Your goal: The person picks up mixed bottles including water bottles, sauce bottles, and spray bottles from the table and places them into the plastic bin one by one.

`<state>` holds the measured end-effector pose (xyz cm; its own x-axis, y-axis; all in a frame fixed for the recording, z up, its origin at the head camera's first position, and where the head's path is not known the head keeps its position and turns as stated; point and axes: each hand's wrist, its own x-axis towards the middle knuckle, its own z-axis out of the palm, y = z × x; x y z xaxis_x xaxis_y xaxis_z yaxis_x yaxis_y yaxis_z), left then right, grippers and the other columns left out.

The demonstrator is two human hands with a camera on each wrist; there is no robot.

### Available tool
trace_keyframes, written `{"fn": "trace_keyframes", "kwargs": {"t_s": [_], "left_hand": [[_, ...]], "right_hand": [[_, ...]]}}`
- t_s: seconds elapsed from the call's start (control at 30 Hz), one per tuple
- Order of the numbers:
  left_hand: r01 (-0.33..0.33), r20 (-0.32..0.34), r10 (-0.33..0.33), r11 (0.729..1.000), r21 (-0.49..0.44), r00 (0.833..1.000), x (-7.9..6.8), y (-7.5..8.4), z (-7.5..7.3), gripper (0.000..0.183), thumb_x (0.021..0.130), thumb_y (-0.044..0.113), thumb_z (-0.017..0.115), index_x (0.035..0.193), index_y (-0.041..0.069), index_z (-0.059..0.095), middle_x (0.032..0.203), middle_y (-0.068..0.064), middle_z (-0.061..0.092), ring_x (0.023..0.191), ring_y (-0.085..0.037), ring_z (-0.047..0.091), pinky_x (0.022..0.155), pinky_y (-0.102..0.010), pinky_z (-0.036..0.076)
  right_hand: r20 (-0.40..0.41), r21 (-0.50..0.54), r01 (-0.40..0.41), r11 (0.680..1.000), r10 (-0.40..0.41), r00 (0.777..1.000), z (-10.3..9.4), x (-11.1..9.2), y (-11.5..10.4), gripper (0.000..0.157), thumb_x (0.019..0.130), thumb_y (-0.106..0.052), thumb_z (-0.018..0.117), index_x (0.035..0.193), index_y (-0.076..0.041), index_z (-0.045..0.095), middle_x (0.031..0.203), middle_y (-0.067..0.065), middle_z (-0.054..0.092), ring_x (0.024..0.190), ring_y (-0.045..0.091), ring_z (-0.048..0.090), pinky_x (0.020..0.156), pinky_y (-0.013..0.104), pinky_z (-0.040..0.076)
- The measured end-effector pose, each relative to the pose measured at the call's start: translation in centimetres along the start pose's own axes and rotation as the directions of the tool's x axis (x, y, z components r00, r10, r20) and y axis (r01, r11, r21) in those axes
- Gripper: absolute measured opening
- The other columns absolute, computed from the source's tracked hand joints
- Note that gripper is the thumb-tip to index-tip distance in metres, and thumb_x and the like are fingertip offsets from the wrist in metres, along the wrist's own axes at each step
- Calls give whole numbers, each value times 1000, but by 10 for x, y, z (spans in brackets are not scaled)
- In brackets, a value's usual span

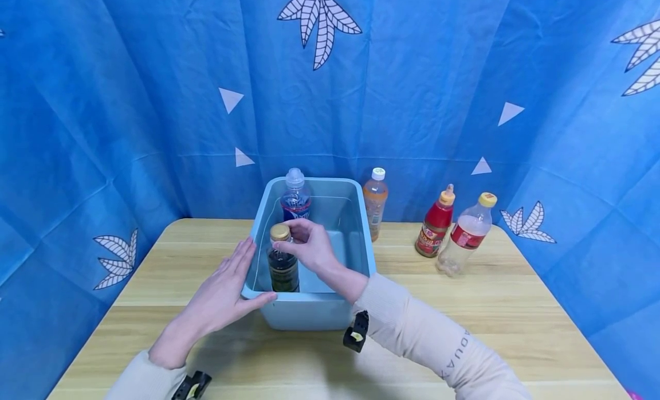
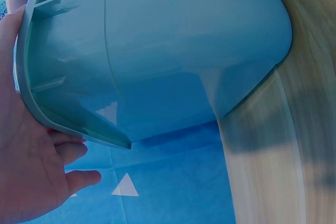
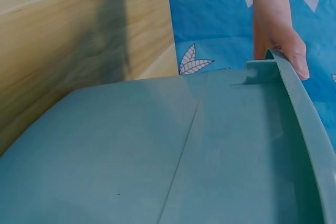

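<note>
A light blue plastic bin [image 1: 314, 313] stands on the table. Inside it, near the front left corner, is an upright bottle [image 1: 283, 269] with a gold cap and a dark lower part. My right hand [image 1: 311, 246] reaches over the bin's front and pinches this bottle just below its cap. Across the bin's front left corner lies my left hand [image 1: 219, 300], its fingers straight along the left side and its thumb on the front rim. Behind the held bottle, a clear-capped bottle with a blue label [image 1: 296, 205] stands in the bin.
Behind the bin's right side stands an orange drink bottle [image 1: 375, 202] with a white cap. Farther right are a red squeeze bottle of sauce [image 1: 434, 228] and a clear bottle with a red label [image 1: 466, 236]. A blue curtain [image 1: 412, 90] surrounds the wooden table [image 1: 495, 331].
</note>
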<state>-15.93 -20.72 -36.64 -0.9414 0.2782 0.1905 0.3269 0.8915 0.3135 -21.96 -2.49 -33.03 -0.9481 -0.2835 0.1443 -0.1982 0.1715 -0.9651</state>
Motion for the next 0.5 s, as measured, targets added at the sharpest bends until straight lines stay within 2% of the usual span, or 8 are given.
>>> {"fn": "trace_keyframes", "kwargs": {"t_s": [0.3, 0.5], "left_hand": [[13, 10, -13, 1000, -9, 1000, 1, 1, -1, 103, 72, 69, 49, 142, 4, 11, 146, -15, 11, 132, -32, 13, 100, -55, 21], [19, 13, -19, 1000, -7, 1000, 1, 1, -1, 104, 71, 71, 47, 142, 4, 10, 146, -15, 11, 132, -32, 13, 100, -55, 21]], "right_hand": [[61, -13, 10, 1000, -10, 998, -2, -1, -5, 44, 78, -14, 68, 119, -8, 54, 114, 7, 58, 105, 19, 54, 92, 32, 41], [72, -40, 21, 999, -18, 997, -7, -1, -9, 48, 79, -16, 68, 123, -10, 51, 119, 6, 55, 110, 18, 50, 95, 36, 37]]}}
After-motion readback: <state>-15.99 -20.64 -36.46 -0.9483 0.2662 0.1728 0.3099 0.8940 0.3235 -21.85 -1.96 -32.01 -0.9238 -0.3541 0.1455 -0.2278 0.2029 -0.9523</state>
